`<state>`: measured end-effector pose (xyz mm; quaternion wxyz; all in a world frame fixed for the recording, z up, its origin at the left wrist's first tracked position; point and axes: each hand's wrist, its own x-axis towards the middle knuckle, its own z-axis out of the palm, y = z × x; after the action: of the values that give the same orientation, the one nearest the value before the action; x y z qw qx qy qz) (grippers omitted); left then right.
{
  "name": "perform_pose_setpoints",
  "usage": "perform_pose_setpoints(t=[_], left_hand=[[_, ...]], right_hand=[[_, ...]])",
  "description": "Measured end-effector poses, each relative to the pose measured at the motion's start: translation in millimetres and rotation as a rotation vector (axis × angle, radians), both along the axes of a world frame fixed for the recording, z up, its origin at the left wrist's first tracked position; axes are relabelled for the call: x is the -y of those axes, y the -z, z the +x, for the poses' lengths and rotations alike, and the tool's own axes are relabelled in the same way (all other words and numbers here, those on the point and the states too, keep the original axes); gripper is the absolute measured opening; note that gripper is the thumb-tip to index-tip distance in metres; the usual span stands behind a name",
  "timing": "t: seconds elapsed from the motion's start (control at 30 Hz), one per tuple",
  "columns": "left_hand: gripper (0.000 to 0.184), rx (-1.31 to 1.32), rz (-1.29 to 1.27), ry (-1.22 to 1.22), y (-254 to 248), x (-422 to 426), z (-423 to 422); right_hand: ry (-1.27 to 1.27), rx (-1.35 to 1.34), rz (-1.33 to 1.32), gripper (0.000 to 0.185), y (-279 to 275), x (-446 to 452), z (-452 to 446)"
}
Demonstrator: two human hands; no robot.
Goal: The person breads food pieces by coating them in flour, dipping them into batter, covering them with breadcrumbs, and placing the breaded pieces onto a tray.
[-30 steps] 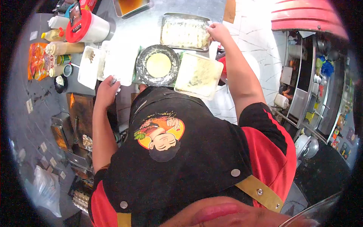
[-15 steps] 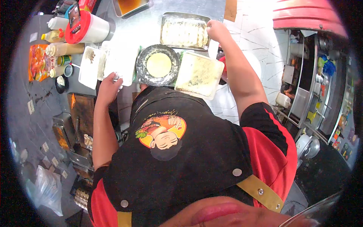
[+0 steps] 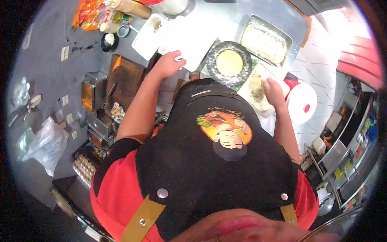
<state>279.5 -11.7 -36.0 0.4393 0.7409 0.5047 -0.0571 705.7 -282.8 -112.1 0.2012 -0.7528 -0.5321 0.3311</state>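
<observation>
My left hand (image 3: 171, 65) is at the near edge of a glaring white tray (image 3: 189, 46). Its fingers are curled, with pale material around them that I cannot make out. My right hand (image 3: 275, 93) is over a pale tray of crumb-like coating (image 3: 254, 90), its fingertips hidden beneath the hand. Between the hands sits a dark, flour-dusted bowl (image 3: 212, 60) with a pale yellow round (image 3: 229, 63) in it. Beyond, a metal tray (image 3: 287, 40) holds a row of pale, coated pieces (image 3: 264, 40).
A smaller white tray (image 3: 146, 38) stands at the left, beside a small black bowl of white stuff (image 3: 109, 41). Squeeze bottles (image 3: 131, 7) and an orange packet (image 3: 90, 16) lie farther back. A round white lid (image 3: 302, 103) is at the right, below table height.
My right hand has moved from the metal tray's right end back to the crumb tray. My left hand stays by the white tray. The whole view has turned and shifted.
</observation>
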Motion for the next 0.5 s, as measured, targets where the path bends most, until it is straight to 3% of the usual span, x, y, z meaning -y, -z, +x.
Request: perform_pose_setpoints(t=[0.13, 0.17, 0.3, 0.4, 0.5], left_hand=[[0.042, 0.028, -0.069, 0.023, -7, -12, 0], [0.041, -0.007, 0.013, 0.072, -4, -16, -2], [0.042, 0.03, 0.06, 0.155, 8, -35, -10], [0.043, 0.112, 0.079, 0.205, 21, -45, -17], [0.043, 0.183, 0.087, 0.306, 47, -60, -30]], right_hand=[[0.122, 0.079, -0.304, 0.04, -5, 7, -35], [0.11, 0.168, -0.32, 0.033, 7, 13, -36], [0.226, 0.312, -0.109, 0.03, 37, 30, -44], [0.354, 0.281, -0.077, 0.025, 21, 26, -59], [0.585, 0.072, -0.122, 0.023, 0, 20, -79]])
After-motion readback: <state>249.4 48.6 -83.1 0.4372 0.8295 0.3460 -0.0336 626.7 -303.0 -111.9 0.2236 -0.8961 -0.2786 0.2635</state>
